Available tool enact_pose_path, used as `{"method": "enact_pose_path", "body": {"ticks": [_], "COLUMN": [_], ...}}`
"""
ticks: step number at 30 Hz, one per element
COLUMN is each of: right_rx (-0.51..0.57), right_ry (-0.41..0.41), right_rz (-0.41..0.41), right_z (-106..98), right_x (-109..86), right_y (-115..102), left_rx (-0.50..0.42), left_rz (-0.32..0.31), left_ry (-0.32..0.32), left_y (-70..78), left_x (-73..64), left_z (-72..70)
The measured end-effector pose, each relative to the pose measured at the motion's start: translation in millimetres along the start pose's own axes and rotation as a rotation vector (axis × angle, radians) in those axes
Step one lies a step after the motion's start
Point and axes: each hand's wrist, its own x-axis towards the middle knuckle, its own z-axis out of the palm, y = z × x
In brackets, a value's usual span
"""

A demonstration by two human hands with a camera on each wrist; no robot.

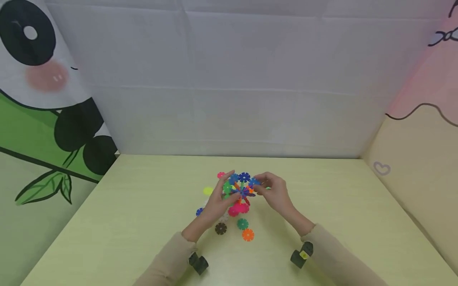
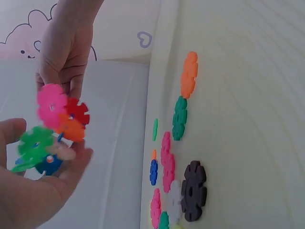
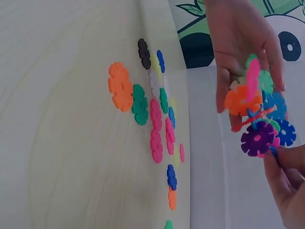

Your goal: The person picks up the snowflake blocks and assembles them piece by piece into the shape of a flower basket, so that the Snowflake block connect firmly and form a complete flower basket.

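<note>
My left hand (image 1: 216, 201) holds a cluster of interlocked snowflake discs (image 1: 243, 192) above the table, its thumb and fingers around one side. The cluster mixes many colours. In the right wrist view a purple disc (image 3: 256, 139) and an orange disc (image 3: 243, 99) stick out from it. In the left wrist view a pink disc (image 2: 51, 106) and a green disc (image 2: 36, 144) show. My right hand (image 1: 277, 194) pinches a blue snowflake disc (image 1: 253, 182) between thumb and fingers at the cluster's right side. In the right wrist view that disc is mostly hidden by the fingertips.
Loose snowflake discs lie on the pale table (image 1: 143, 222) below the hands. Nearest are a black disc (image 1: 220, 228), a green one (image 1: 242, 224) and an orange one (image 1: 248, 234). Pink discs (image 3: 156, 131) and several others lie farther back. A white cloth wall (image 1: 243, 119) stands behind.
</note>
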Motion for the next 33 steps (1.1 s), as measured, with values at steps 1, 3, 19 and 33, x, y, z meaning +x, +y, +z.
{"method": "enact_pose_path", "body": {"ticks": [1, 3, 19, 33], "right_rx": [-0.002, -0.010, 0.007, -0.315], "right_ry": [-0.006, -0.023, -0.321, -0.414], "right_rz": [-0.012, -0.031, -0.023, 0.171], "right_z": [-1, -4, -23, -35], "right_x": [1.3, 4.2, 29.6, 44.9], "right_y": [2, 5, 39, 106], "left_rx": [-0.004, -0.009, 0.153, 0.186], "left_rz": [-0.011, -0.023, 0.032, -0.034], "left_ry": [-0.025, -0.074, -0.141, -0.074], "left_y": [-0.5, -0.6, -13.7, -15.7], "left_x": [0.3, 0.1, -5.5, -14.4], "left_z": [-0.8, -2.9, -19.1, -41.0]}}
